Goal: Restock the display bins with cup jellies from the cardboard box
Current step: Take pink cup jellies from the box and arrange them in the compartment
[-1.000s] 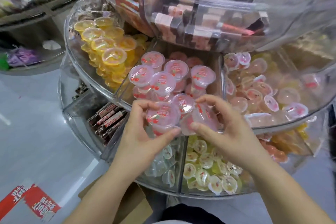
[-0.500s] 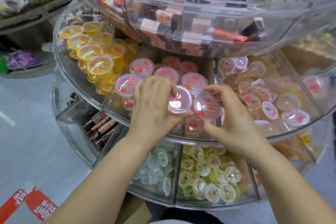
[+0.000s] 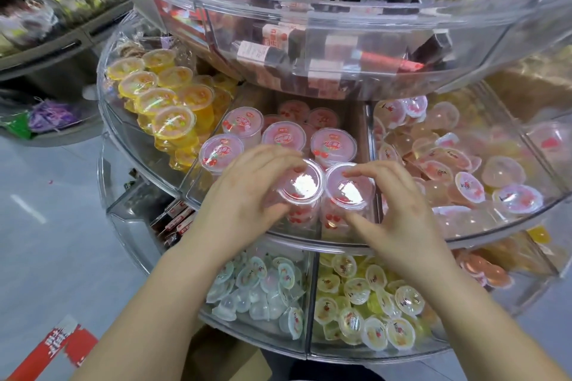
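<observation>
Two hands set pink clear-plastic jelly cups upright, side by side, at the front of the middle clear acrylic bin (image 3: 278, 237). Left hand (image 3: 247, 195) grasps left cup (image 3: 298, 187); right hand (image 3: 393, 204) pinches right cup (image 3: 348, 189), w/ fingers curled round rims. Both cups sit directly under the fingers, lids up, just behind the bin's front wall.

Bright even overhead light; white glare on two cup lids (image 3: 305, 184) and clear bin rims (image 3: 340, 14). Soft blur throughout, wide-angle bending at edges, faint shadows.
</observation>
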